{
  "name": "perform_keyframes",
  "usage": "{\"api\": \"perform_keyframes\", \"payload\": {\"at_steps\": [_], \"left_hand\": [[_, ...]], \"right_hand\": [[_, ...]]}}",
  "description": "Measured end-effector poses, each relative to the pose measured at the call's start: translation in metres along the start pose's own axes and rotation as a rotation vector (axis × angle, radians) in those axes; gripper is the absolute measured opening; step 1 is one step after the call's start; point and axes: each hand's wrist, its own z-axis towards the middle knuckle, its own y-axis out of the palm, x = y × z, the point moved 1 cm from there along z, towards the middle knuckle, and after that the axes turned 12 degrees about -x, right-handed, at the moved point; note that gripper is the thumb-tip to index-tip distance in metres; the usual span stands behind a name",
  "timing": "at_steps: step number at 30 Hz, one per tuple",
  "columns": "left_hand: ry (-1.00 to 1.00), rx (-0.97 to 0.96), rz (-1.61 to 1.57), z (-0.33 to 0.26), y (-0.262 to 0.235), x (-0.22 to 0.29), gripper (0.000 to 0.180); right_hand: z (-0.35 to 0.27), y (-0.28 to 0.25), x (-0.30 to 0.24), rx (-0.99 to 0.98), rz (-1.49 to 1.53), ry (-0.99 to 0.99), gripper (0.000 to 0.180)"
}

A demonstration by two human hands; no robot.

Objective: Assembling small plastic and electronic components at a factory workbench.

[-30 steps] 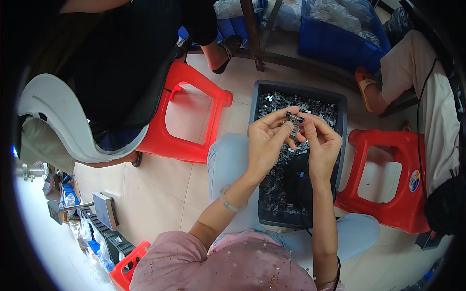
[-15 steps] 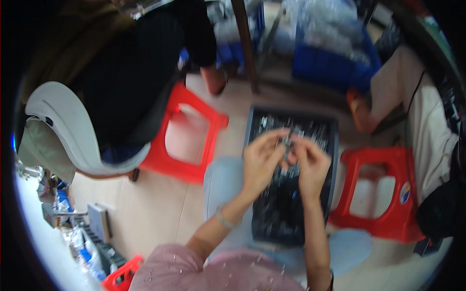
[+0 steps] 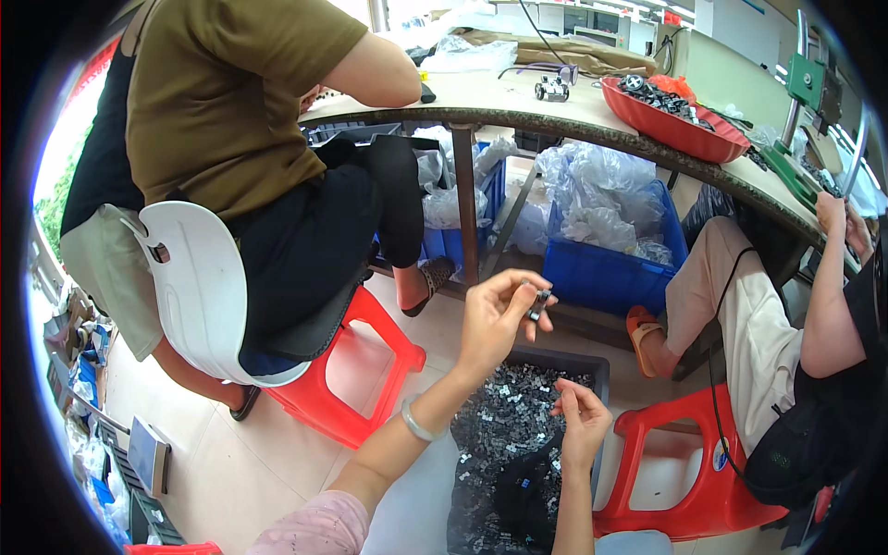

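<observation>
My left hand [image 3: 492, 319] is raised past the far edge of a dark bin, pinching a small black-and-grey part [image 3: 539, 302] between thumb and fingers. The part's exact kind is too small to tell. My right hand [image 3: 583, 424] hovers over the right side of the bin, thumb and fingertips pressed together. Whether anything tiny sits in that pinch, I cannot make out. The black bin [image 3: 603, 368] stands low in front of me, holding a layer of many small black, grey and silvery pieces [image 3: 504, 407].
Red stools [image 3: 622, 462] flank the bin; a person in a white chair [image 3: 199, 277] sits left, another at a green press [image 3: 807, 79] right. The worktable [image 3: 462, 109] bears a small toy car [image 3: 552, 89] and a red basin [image 3: 680, 129]. Blue crates [image 3: 610, 273] of plastic bags stand beneath.
My view has tilted up, bringing the tabletop into sight. My hands, together before, are now apart: the left holds the part farther forward, the right is lower over the bin.
</observation>
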Motion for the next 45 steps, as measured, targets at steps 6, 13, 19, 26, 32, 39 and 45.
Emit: {"api": "perform_keyframes", "payload": {"at_steps": [6, 13, 19, 26, 32, 39, 45], "left_hand": [[0.001, -0.14, 0.143, 0.008, 0.038, 0.017, 0.026], [-0.148, -0.107, 0.163, -0.011, 0.047, 0.007, 0.03], [-0.139, -0.048, 0.212, -0.018, 0.041, 0.005, 0.027], [-0.015, 0.04, 0.444, -0.029, 0.038, 0.011, 0.026], [-0.07, -0.017, 0.695, -0.033, 0.031, 0.012, 0.026], [-0.051, -0.01, 0.874, -0.026, 0.025, 0.01, 0.026], [-0.092, 0.11, 0.565, -0.023, -0.016, 0.019, 0.026]], "right_hand": [[0.025, -0.003, -0.062, 0.125, -0.323, -0.354, 0.011], [0.059, 0.004, -0.104, -0.079, -0.673, -0.541, 0.017], [0.068, 0.014, -0.102, -0.143, -0.643, -0.565, 0.024], [0.069, 0.029, -0.104, -0.223, -0.749, -0.612, 0.028], [0.068, 0.03, -0.098, -0.286, -0.72, -0.518, 0.029], [0.082, 0.027, -0.091, -0.425, -0.619, -0.375, 0.033], [0.127, 0.052, -0.125, -0.225, -0.542, -0.519, 0.021]]}}
